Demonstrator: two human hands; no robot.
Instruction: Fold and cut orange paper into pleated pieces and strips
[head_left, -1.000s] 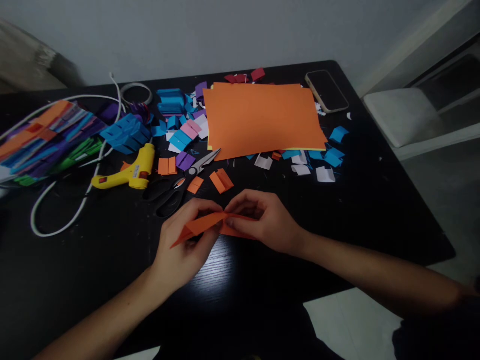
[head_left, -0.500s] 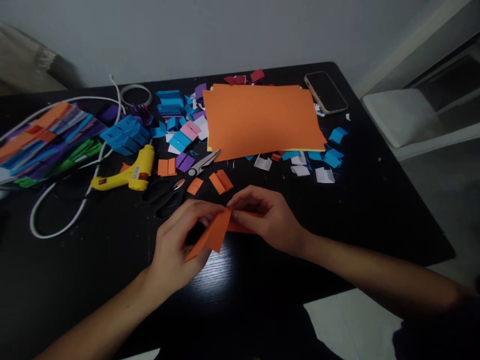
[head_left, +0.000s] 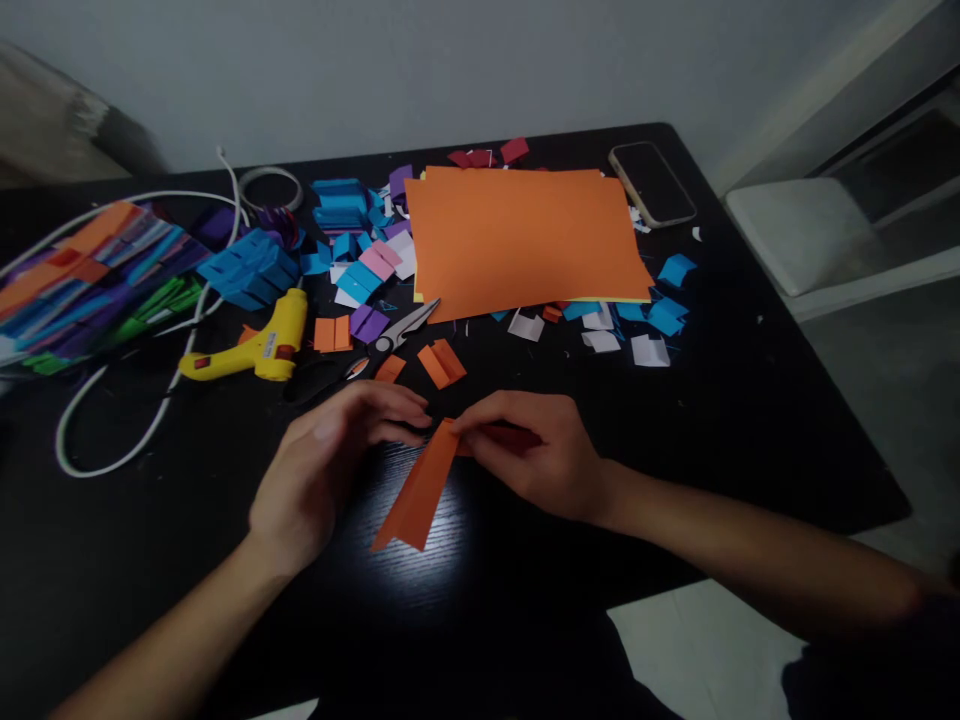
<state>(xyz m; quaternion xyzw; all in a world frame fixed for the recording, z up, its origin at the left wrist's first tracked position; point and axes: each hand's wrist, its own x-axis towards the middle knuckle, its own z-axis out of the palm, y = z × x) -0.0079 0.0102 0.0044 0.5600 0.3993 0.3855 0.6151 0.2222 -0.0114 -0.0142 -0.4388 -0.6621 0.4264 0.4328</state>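
A creased strip of orange paper (head_left: 421, 500) hangs over the near part of the table, its wide end pointing toward me. My right hand (head_left: 540, 445) pinches it at the top between thumb and fingers, and another bit of the orange paper shows under that hand. My left hand (head_left: 322, 460) is off the paper, just left of it, with fingers apart and nothing in them. Scissors (head_left: 386, 345) lie beyond my left hand, their handles partly hidden. Small folded orange pieces (head_left: 442, 364) rest beside the blades.
A stack of orange sheets (head_left: 525, 240) covers scattered paper pieces at the back. A yellow glue gun (head_left: 281, 340), a white cable (head_left: 64, 440) and bundles of coloured folded strips (head_left: 90, 270) occupy the left. A phone (head_left: 652, 185) lies at the back right.
My left hand has let go of the orange paper and drawn back to the left, its fingers opening. The strip now hangs from my right hand's pinch, with its loose end lower.
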